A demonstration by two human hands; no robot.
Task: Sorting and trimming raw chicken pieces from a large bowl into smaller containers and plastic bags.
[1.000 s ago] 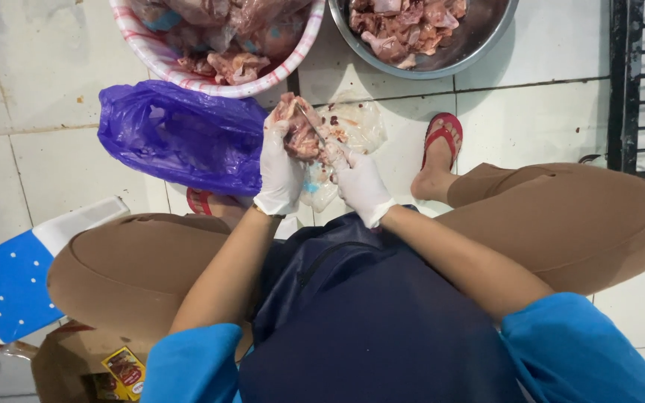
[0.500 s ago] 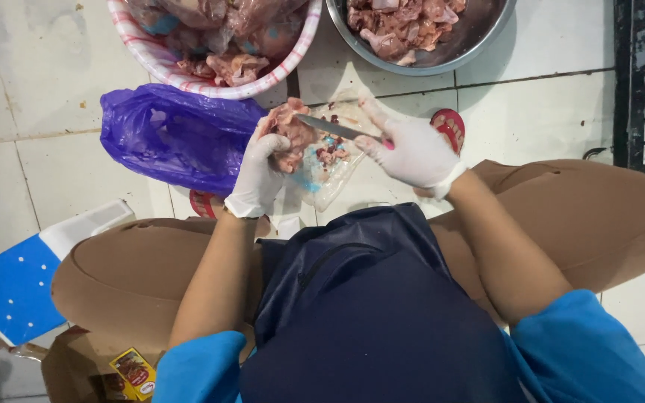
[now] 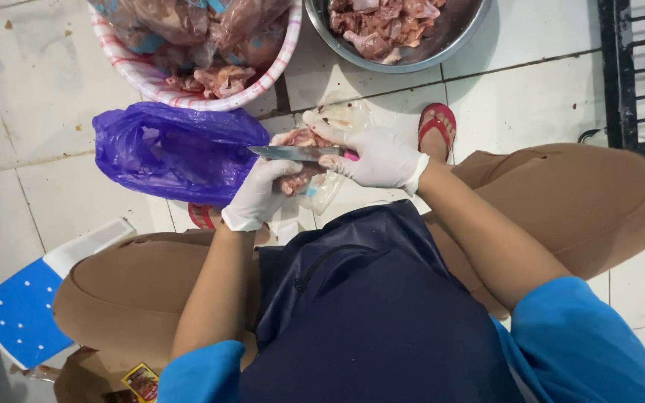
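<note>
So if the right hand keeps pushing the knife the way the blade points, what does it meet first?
The right hand points the knife leftward, over the left hand holding raw meat. Past the tip, the purple plastic bag looks first in line, though depth is unclear.

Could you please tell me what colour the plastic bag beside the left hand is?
The plastic bag is purple, per the head view.

Home floor, tiles (image 3: pixel 31 97), meat bowls (image 3: pixel 401 30)
</note>
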